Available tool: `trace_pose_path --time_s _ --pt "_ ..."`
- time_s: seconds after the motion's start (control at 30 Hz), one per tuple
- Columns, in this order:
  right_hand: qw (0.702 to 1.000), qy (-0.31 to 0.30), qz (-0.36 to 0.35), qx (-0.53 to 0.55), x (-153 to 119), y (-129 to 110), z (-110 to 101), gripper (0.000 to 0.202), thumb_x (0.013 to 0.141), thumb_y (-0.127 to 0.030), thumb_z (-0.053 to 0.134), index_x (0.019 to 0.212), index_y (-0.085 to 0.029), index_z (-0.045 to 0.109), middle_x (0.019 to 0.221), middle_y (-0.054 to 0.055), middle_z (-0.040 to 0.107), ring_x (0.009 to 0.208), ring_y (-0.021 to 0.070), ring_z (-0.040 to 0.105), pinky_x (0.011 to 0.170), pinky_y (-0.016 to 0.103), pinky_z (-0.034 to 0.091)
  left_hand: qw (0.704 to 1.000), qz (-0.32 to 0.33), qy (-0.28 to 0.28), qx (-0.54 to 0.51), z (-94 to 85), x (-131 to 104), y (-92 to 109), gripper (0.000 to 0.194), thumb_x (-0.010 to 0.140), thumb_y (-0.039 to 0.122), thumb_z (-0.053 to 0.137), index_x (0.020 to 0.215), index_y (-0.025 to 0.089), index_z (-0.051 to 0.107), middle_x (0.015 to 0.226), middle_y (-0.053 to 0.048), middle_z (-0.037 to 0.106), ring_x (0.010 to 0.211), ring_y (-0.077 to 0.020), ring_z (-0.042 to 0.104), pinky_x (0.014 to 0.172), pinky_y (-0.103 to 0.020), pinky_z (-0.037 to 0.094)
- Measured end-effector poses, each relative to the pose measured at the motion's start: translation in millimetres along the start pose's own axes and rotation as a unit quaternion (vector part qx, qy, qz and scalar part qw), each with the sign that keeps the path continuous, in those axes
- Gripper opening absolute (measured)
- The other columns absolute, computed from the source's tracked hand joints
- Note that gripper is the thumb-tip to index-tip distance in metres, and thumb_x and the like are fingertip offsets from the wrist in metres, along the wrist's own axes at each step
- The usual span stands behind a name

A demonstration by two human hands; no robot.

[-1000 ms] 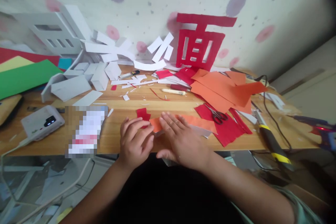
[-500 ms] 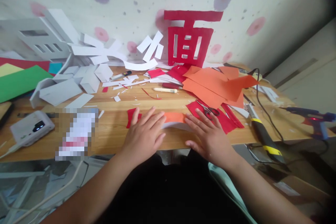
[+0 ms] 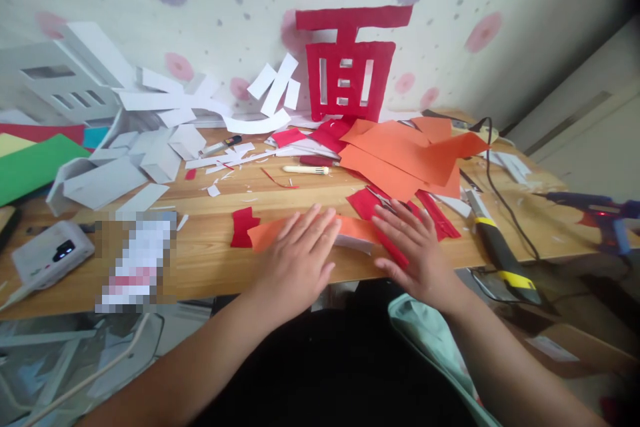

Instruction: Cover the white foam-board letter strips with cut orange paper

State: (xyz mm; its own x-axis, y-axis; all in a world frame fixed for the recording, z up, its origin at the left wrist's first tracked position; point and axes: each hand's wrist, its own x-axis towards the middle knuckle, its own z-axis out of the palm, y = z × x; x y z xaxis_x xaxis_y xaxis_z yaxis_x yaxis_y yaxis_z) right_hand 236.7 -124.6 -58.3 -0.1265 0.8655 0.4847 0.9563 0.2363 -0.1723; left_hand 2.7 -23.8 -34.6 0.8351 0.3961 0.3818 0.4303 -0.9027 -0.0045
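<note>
An orange paper strip (image 3: 357, 227) with a white piece at its front lies near the table's front edge. My left hand (image 3: 297, 260) rests flat on the strip, fingers stretched out. At the strip's right end lies my right hand (image 3: 417, 257), palm down with fingers spread, over red paper (image 3: 393, 243). A small red piece (image 3: 243, 227) sits left of the strip. Scissors (image 3: 383, 200) lie on red paper behind my right hand, partly covered by its fingers.
Orange sheets (image 3: 405, 153) and a red cut-out character (image 3: 350, 67) stand behind. White box pieces (image 3: 110, 177) fill the back left. A yellow-black cutter (image 3: 500, 250) and a glue gun (image 3: 600, 210) are at right; a white device (image 3: 53, 253) and blurred phone (image 3: 137, 263) at left.
My left hand has shifted right along the strip, baring its left end. My right hand has moved slightly right, and the camera view has shifted a little.
</note>
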Motion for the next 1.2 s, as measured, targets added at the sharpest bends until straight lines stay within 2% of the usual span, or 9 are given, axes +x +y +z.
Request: trace_pose_path --time_s 0.17,0.3,0.43,0.5,0.57,0.7,0.8,0.93,1.2 --pt "0.999 -0.038 -0.007 -0.026 -6 -2 6 0.063 0.09 -0.053 0.051 0.146 -0.028 0.038 0.149 0.006 0.044 0.144 0.03 0.023 0.114 0.057 0.014 0.998 0.007 -0.069 0.009 9.5 9 8 0.058 0.088 0.026 0.05 0.144 0.013 0.039 0.152 -0.007 0.037 0.141 -0.0275 0.033 0.115 -0.048 0.029" --pt "0.999 -0.034 0.013 0.028 -5 0 5 0.061 0.091 -0.055 0.047 0.146 -0.029 0.038 0.149 0.006 0.043 0.143 0.0301 0.026 0.113 0.057 0.017 0.997 0.002 -0.077 0.005 6.8 10 9 0.054 0.088 0.022 0.046 0.142 0.014 0.041 0.151 -0.007 0.04 0.139 -0.0273 0.037 0.114 -0.05 0.03" --pt "0.993 0.004 0.045 0.107 0 2 5 0.072 0.089 -0.056 0.052 0.149 -0.023 0.031 0.148 0.012 0.044 0.14 0.0289 0.034 0.111 0.053 0.029 0.999 0.011 0.038 -0.028 -2.9 0 10 0.058 0.084 0.021 0.057 0.14 0.017 0.043 0.15 -0.012 0.041 0.139 -0.0292 0.037 0.112 -0.051 0.033" --pt "0.996 0.002 0.029 0.088 5 1 6 0.072 0.087 -0.056 0.055 0.148 -0.023 0.035 0.149 0.012 0.042 0.14 0.03 0.032 0.11 0.053 0.029 0.99 0.014 0.132 -0.046 -6.3 -8 9 0.058 0.08 0.015 0.06 0.136 0.018 0.046 0.142 -0.015 0.051 0.136 -0.0284 0.042 0.111 -0.05 0.036" --pt "0.999 -0.012 0.0 0.044 8 -1 8 0.067 0.087 -0.055 0.055 0.145 -0.024 0.04 0.151 0.011 0.038 0.142 0.032 0.027 0.111 0.056 0.026 0.985 0.004 0.168 -0.045 -7.5 -17 5 0.056 0.079 0.014 0.061 0.133 0.017 0.049 0.134 -0.014 0.058 0.133 -0.0284 0.046 0.109 -0.049 0.038" --pt "0.999 -0.033 -0.031 -0.021 10 -4 12 0.055 0.089 -0.05 0.054 0.14 -0.03 0.048 0.154 0.005 0.035 0.144 0.0339 0.021 0.11 0.06 0.021 0.993 -0.083 0.077 0.025 -7.2 -29 -7 0.046 0.084 0.023 0.058 0.13 0.019 0.053 0.135 -0.012 0.058 0.133 -0.0343 0.045 0.113 -0.063 0.019" --pt "0.998 -0.03 -0.042 -0.032 9 -3 12 0.053 0.089 -0.046 0.053 0.14 -0.031 0.048 0.15 0.004 0.041 0.144 0.0331 0.022 0.11 0.059 0.021 0.989 -0.125 0.054 0.056 -8.0 -39 -19 0.043 0.087 0.026 0.056 0.129 0.022 0.055 0.135 -0.009 0.058 0.132 -0.036 0.045 0.111 -0.069 0.004" --pt "0.997 -0.034 -0.062 -0.029 17 -7 9 0.059 0.089 -0.051 0.054 0.142 -0.027 0.045 0.145 0.006 0.049 0.141 0.0323 0.029 0.111 0.058 0.02 0.989 -0.126 0.041 0.06 -8.7 -52 -32 0.045 0.088 0.03 0.056 0.133 0.023 0.052 0.138 -0.01 0.056 0.135 -0.0355 0.041 0.111 -0.067 0.006" --pt "0.989 -0.109 -0.092 -0.042 32 -32 11 0.065 0.092 -0.05 0.048 0.148 -0.02 0.032 0.15 0.007 0.041 0.144 0.0297 0.024 0.113 0.06 0.01 0.991 -0.128 0.022 0.044 -5.3 -60 -38 0.048 0.088 0.031 0.056 0.135 0.026 0.049 0.142 -0.009 0.052 0.137 -0.0337 0.039 0.111 -0.066 -0.005"
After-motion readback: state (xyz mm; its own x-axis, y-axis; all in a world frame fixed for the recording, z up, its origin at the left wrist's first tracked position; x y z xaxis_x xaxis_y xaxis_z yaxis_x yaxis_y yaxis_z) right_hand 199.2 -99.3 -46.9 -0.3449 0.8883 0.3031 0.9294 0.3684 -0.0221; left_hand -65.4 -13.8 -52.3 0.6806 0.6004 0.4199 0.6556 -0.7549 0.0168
